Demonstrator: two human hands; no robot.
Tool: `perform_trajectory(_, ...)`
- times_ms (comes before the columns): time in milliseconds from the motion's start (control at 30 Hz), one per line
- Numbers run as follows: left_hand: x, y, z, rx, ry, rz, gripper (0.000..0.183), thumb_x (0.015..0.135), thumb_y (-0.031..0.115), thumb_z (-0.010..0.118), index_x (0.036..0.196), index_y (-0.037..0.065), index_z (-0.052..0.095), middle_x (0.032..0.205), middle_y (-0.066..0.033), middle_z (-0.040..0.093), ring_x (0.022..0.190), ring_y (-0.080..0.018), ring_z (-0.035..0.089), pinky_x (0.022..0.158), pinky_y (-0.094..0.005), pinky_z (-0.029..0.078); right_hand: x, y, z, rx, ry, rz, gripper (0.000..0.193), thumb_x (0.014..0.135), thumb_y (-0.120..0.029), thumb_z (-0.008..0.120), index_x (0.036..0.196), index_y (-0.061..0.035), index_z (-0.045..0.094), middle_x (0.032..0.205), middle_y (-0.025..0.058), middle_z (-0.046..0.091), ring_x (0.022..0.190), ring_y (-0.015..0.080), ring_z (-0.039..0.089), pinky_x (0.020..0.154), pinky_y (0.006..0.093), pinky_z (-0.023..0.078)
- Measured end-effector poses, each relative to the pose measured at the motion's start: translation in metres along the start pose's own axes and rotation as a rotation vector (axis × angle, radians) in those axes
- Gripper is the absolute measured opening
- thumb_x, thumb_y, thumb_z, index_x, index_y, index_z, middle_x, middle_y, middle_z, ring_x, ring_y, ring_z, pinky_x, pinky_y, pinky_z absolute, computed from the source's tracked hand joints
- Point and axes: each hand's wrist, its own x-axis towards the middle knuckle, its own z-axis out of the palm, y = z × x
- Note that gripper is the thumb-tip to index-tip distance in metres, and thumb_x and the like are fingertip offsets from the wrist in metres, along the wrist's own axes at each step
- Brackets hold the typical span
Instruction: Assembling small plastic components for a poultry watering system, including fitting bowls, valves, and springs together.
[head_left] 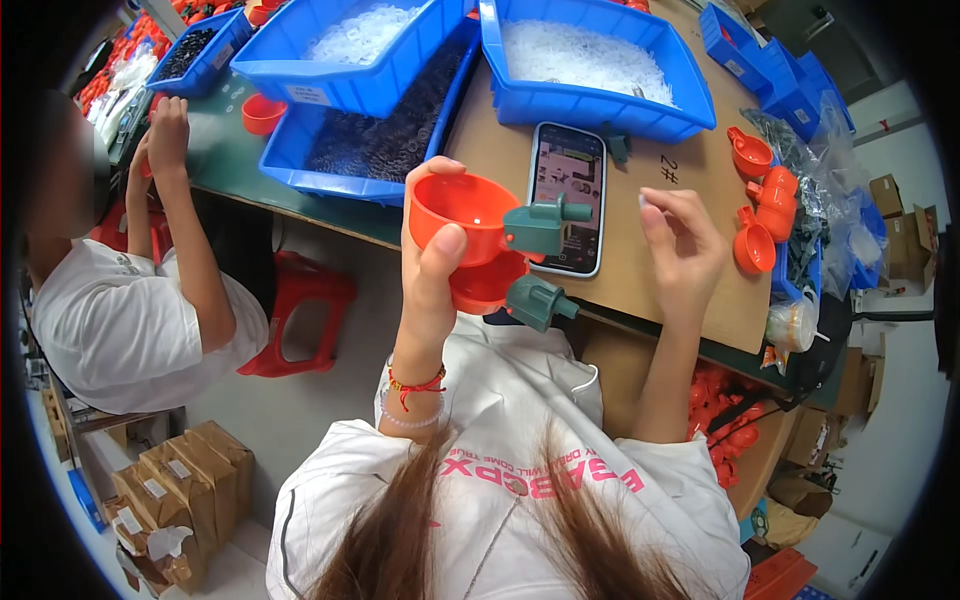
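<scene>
My left hand (430,275) is wrapped round two orange-red plastic cups, an upper cup (462,215) and a lower cup (485,287), one above the other. From the side of the upper one juts a dark green fitting (540,228) with a short stub. A matching green fitting (538,303) sticks out of the lower one. To the right, my right hand (690,245) is raised over the cardboard, thumb and forefinger pinched together. A tiny whitish spot shows at the fingertips; what it is, I cannot make out. A lit phone (567,190) lies on the cardboard between my hands.
Blue bins stand at the back: one of clear-white small pieces (590,65), another above a bin of dark rings (380,150). Orange-red cups (753,247) and plastic bags are at the right. A co-worker (130,320) sits at the left by a red stool (300,310).
</scene>
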Motion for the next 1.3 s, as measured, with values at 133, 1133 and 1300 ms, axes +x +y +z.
perform_trajectory(133, -0.001, 0.000, 0.006, -0.011, -0.013, -0.020, 0.059, 0.076, 0.047, 0.051, 0.117, 0.008, 0.034, 0.096, -0.0109, 0.052, 0.085, -0.0198, 0.057, 0.068, -0.0307, 0.051, -0.007, -0.038, 0.020, 0.230, 0.062, -0.180, 0.014, 0.070, 0.000, 0.065, 0.084, 0.0017, 0.064, 0.079, 0.0078, 0.058, 0.073, 0.0169, 0.052, 0.064, 0.0255, 0.041)
perform_trajectory(1133, -0.002, 0.007, -0.003, -0.199, -0.055, -0.057, 0.062, 0.071, 0.045, 0.060, 0.113, 0.008, 0.034, 0.094, -0.0096, 0.050, 0.086, -0.0154, 0.053, 0.075, -0.0262, 0.044, 0.001, -0.035, 0.046, 0.664, -0.419, 0.069, 0.031, 0.069, -0.004, 0.070, 0.098, 0.0016, 0.061, 0.077, 0.0028, 0.054, 0.070, 0.0096, 0.046, 0.065, 0.0223, 0.038)
perform_trajectory(1300, -0.004, 0.012, -0.009, -0.215, -0.026, -0.028, 0.063, 0.071, 0.046, 0.060, 0.113, 0.008, 0.033, 0.094, -0.0103, 0.052, 0.085, -0.0157, 0.054, 0.074, -0.0263, 0.045, 0.042, -0.038, 0.048, 0.628, -0.638, 0.091, 0.058, 0.067, -0.036, 0.071, 0.110, -0.0003, 0.057, 0.079, 0.0011, 0.049, 0.070, 0.0105, 0.045, 0.064, 0.0240, 0.036)
